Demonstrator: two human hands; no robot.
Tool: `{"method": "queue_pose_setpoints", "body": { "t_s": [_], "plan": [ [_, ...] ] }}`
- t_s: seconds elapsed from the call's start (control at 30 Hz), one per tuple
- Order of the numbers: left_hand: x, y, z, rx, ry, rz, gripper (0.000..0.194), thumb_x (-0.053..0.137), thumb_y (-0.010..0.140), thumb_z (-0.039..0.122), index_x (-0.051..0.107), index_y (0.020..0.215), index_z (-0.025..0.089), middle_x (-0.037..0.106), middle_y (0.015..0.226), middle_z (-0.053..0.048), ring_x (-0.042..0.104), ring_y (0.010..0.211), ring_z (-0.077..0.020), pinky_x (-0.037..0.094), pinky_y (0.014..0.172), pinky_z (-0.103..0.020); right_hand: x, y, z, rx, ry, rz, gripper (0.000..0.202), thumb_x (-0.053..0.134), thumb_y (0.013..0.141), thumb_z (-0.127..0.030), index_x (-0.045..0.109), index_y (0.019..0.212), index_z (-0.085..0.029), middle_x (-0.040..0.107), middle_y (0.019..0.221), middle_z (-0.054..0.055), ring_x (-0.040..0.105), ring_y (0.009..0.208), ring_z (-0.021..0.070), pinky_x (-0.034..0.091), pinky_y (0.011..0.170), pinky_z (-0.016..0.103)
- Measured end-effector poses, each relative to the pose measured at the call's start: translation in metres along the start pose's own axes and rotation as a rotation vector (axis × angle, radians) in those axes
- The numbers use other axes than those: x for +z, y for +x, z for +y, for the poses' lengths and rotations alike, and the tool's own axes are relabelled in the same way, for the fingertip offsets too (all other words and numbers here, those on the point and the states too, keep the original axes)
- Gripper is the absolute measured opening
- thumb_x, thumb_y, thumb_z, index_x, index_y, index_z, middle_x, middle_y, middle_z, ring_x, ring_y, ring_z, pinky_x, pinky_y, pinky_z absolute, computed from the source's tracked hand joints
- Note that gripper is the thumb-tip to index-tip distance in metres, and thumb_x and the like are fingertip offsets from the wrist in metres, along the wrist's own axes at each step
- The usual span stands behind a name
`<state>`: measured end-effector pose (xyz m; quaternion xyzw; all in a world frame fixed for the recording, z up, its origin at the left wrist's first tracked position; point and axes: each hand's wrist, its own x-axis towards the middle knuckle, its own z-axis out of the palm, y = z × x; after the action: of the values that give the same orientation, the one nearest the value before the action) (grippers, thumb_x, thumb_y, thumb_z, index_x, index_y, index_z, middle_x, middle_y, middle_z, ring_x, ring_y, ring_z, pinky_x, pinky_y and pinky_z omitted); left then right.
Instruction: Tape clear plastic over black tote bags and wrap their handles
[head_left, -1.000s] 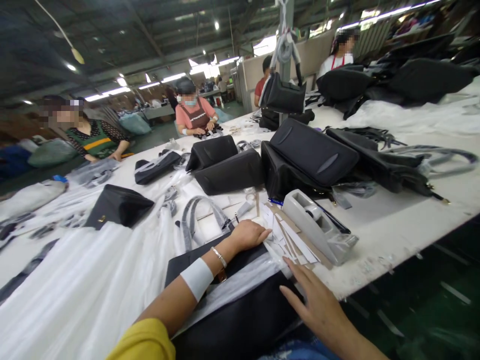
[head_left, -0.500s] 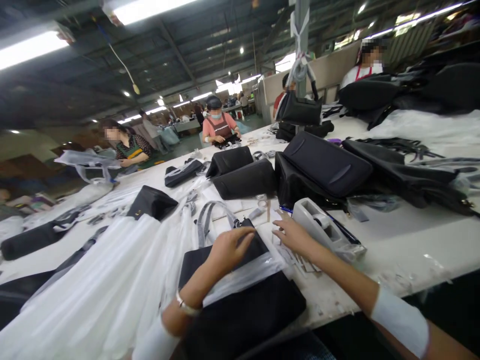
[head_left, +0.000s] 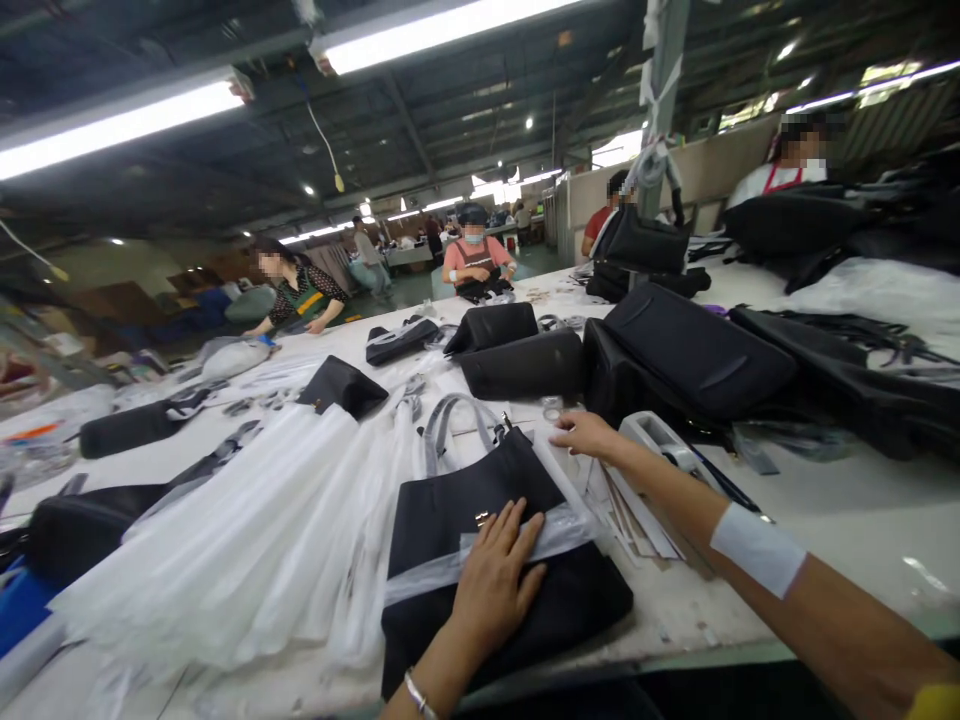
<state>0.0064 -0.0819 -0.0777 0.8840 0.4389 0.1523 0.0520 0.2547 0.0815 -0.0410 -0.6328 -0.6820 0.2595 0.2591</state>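
Note:
A black handbag [head_left: 465,490] lies flat on the table in front of me, with a strip of clear plastic [head_left: 427,578] across its middle and grey-wrapped handles [head_left: 442,425] at the top. My left hand [head_left: 499,570] rests on the bag and the plastic, fingers stretched out, just below a small gold clasp [head_left: 481,519]. Beyond the bag's upper right corner is my right hand [head_left: 589,437], its fingers bent together beside a small clear roll [head_left: 552,408]. Whatever may be between those fingertips is hidden. A grey tape dispenser [head_left: 660,440] stands partly behind my right forearm.
White wrapping sheets [head_left: 247,540] spread to the left of the bag. Several black bags [head_left: 525,365] stand behind it, with a larger pile [head_left: 697,340] at right. Flat cards [head_left: 637,515] lie under my right forearm. Co-workers sit or stand across the table.
My left hand has come down from above the bag onto its front and flattened. The right hand stays beyond the bag's corner, fingers now closer together. The view has swung left.

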Motion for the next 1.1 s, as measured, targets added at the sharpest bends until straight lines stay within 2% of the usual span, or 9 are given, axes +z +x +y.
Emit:
{"method": "queue_pose_setpoints", "body": {
  "t_s": [0.17,0.3,0.37,0.47,0.57,0.7,0.8,0.93,1.1],
  "plan": [
    [0.005,0.003,-0.002,-0.041,-0.053,0.015,0.064,0.053,0.093,0.037,0.029,0.152,0.031,0.03,0.157,-0.007,0.031,0.144,-0.0276,0.031,0.117,-0.052,-0.052,0.01,-0.02,-0.01,0.083,0.434,0.033,0.056,0.083,-0.04,0.065,0.104,-0.016,0.07,0.096,0.009,0.064,0.083,0.022,0.052,0.072,0.032],
    [-0.003,0.007,-0.008,-0.082,-0.301,0.103,0.053,0.051,0.094,0.041,0.042,0.146,0.03,0.044,0.15,-0.007,0.041,0.139,-0.027,0.036,0.114,-0.051,-0.09,0.006,-0.055,-0.177,0.483,0.738,0.044,0.061,0.079,-0.052,0.059,0.109,-0.019,0.068,0.1,0.008,0.064,0.086,0.0233,0.056,0.07,0.034],
    [-0.019,0.009,-0.012,-0.165,-0.49,0.311,0.044,0.045,0.098,0.038,0.049,0.14,0.026,0.053,0.143,-0.008,0.049,0.133,-0.0247,0.042,0.111,-0.046,-0.09,-0.005,-0.078,-0.254,0.698,0.667,0.043,0.067,0.076,-0.052,0.058,0.107,-0.022,0.068,0.098,0.005,0.065,0.085,0.022,0.058,0.068,0.034],
    [-0.053,0.007,-0.021,-0.333,-0.639,0.64,0.043,0.04,0.1,0.038,0.051,0.138,0.022,0.059,0.136,-0.01,0.054,0.127,-0.0236,0.047,0.106,-0.042,-0.068,-0.023,-0.111,-0.296,0.876,0.452,0.04,0.073,0.074,-0.049,0.059,0.101,-0.024,0.068,0.092,0.002,0.066,0.083,0.0201,0.059,0.068,0.032],
    [-0.082,-0.005,-0.034,-0.389,-0.527,0.58,0.044,0.051,0.095,0.043,0.055,0.134,0.024,0.066,0.126,-0.008,0.059,0.118,-0.0251,0.05,0.098,-0.04,-0.031,-0.033,-0.141,-0.315,0.955,0.276,0.04,0.076,0.071,-0.048,0.059,0.097,-0.023,0.067,0.085,0.0,0.065,0.078,0.0179,0.059,0.066,0.031],
    [-0.101,-0.035,-0.054,-0.474,-0.317,0.441,0.045,0.066,0.086,0.039,0.06,0.128,0.027,0.07,0.094,-0.003,0.065,0.085,-0.0195,0.052,0.081,-0.033,0.018,-0.033,-0.179,-0.365,0.991,0.075,0.043,0.078,0.068,-0.048,0.06,0.097,-0.021,0.067,0.082,-0.001,0.064,0.076,0.0163,0.057,0.064,0.027],
    [-0.109,-0.057,-0.069,-0.576,-0.276,0.505,0.038,0.069,0.083,0.035,0.062,0.12,0.025,0.064,0.08,0.001,0.06,0.068,-0.0139,0.049,0.067,-0.027,0.048,-0.027,-0.205,-0.387,1.079,-0.038,0.045,0.079,0.067,-0.05,0.059,0.095,-0.021,0.066,0.08,-0.002,0.063,0.074,0.0154,0.056,0.063,0.027],
    [-0.116,-0.075,-0.085,-0.66,-0.214,0.688,0.043,0.072,0.078,0.038,0.057,0.115,0.024,0.065,0.1,-0.003,0.063,0.079,-0.0163,0.047,0.062,-0.025,0.083,-0.014,-0.231,-0.364,1.244,-0.19,0.049,0.081,0.064,-0.051,0.059,0.098,-0.023,0.067,0.083,-0.003,0.064,0.077,0.0154,0.056,0.067,0.028],
    [-0.113,-0.087,-0.097,-0.78,-0.227,0.641,0.055,0.07,0.08,0.041,0.045,0.126,0.024,0.061,0.075,0.006,0.06,0.06,-0.0127,0.045,0.062,-0.025,0.126,-0.003,-0.24,-0.351,1.338,-0.366,0.048,0.082,0.065,-0.05,0.059,0.098,-0.024,0.068,0.085,-0.003,0.065,0.077,0.0159,0.057,0.072,0.032]
  ]
}}
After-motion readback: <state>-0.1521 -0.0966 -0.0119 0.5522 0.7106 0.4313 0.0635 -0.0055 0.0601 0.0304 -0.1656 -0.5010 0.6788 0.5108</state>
